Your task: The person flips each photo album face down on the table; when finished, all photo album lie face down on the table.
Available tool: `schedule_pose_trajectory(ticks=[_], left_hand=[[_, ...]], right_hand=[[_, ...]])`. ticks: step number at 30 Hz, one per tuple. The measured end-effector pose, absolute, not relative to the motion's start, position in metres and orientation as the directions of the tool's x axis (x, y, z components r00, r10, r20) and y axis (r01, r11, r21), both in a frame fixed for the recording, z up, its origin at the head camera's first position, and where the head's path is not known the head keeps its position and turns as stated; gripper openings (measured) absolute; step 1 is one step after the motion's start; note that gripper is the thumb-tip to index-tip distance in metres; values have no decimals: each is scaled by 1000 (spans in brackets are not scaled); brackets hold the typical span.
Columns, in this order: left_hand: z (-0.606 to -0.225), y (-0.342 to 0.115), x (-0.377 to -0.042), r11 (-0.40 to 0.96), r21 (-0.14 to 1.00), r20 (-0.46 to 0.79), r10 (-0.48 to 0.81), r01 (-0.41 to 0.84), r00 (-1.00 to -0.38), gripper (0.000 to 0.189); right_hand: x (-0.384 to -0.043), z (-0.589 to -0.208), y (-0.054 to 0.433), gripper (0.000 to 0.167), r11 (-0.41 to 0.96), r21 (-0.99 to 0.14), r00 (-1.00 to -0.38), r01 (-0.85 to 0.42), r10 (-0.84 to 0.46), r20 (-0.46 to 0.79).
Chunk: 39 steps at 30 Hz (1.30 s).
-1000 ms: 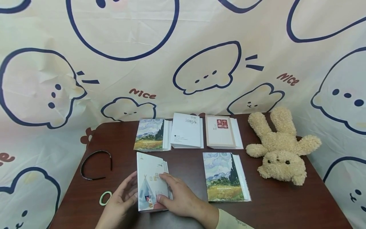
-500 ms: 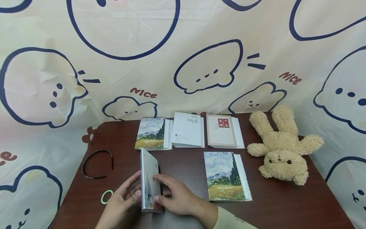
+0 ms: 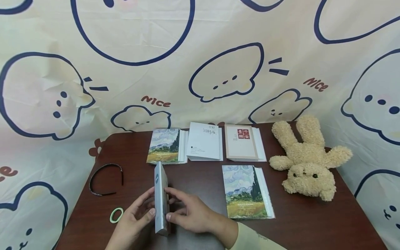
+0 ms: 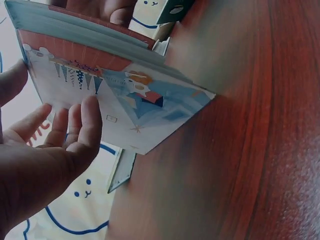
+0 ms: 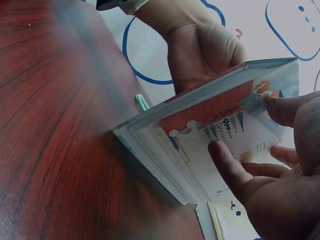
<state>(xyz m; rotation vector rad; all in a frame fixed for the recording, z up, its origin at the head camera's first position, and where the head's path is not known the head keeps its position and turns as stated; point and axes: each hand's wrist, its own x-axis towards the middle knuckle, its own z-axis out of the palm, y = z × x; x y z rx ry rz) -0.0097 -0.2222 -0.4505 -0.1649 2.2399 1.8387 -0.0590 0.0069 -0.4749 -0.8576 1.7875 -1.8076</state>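
A photo album [image 3: 161, 205] with a pale cover stands on edge, its spine turned towards me in the head view. My left hand [image 3: 135, 217] holds it from the left, thumb by the spine. In the left wrist view its fingertips touch the cover [image 4: 115, 115], which shows a blue tent and bunting. From the right, my right hand [image 3: 192, 211] holds it with thumb and fingers on the other cover. The right wrist view shows that cover [image 5: 200, 150] and the layered page edges. The album's lower edge is right at the table.
Behind lie a landscape album [image 3: 164, 146], a white album [image 3: 203, 141] and a beige album [image 3: 241, 143]. Another landscape album [image 3: 245, 192] is right of the hands. A plush toy [image 3: 307, 159] lies far right; a black headband [image 3: 100, 173] and green ring [image 3: 116, 215] lie left.
The album between my hands has turned from showing its tent cover to showing its spine. Both hands have stayed on it and moved little.
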Motion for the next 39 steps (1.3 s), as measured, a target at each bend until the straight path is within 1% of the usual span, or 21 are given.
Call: schedule_pose_trajectory(ticks=[3, 8, 16, 24, 31, 35, 39], left_hand=[[-449, -223, -9, 252, 944, -234, 55, -213, -971, 62], [-447, -223, -9, 305, 930, -224, 31, -204, -974, 65], [-448, -225, -10, 345, 919, -209, 23, -189, -978, 66], [-452, -221, -13, 393, 905, -185, 19, -163, -983, 63], [-458, -213, -17, 375, 910, -201, 30, -175, -979, 65], [-462, -207, -20, 417, 893, -197, 20, -170, -980, 66], [-464, -199, -25, 472, 870, -171, 19, -142, -985, 66]], right_hand=[[-60, -472, 6, 69, -82, -994, -699, -77, -706, 113], [-61, -469, 4, 72, -136, -991, -695, 11, -713, 90], [-61, -473, 2, 73, -134, -983, -689, 125, -724, 11], [-61, -475, 7, 71, -116, -974, -688, 193, -724, -50], [-62, -476, 17, 64, -135, -958, -721, 253, -687, -94], [-63, -477, 20, 60, -219, -924, -734, 313, -673, -89], [-64, -480, 22, 61, -257, -916, -754, 308, -654, -71]])
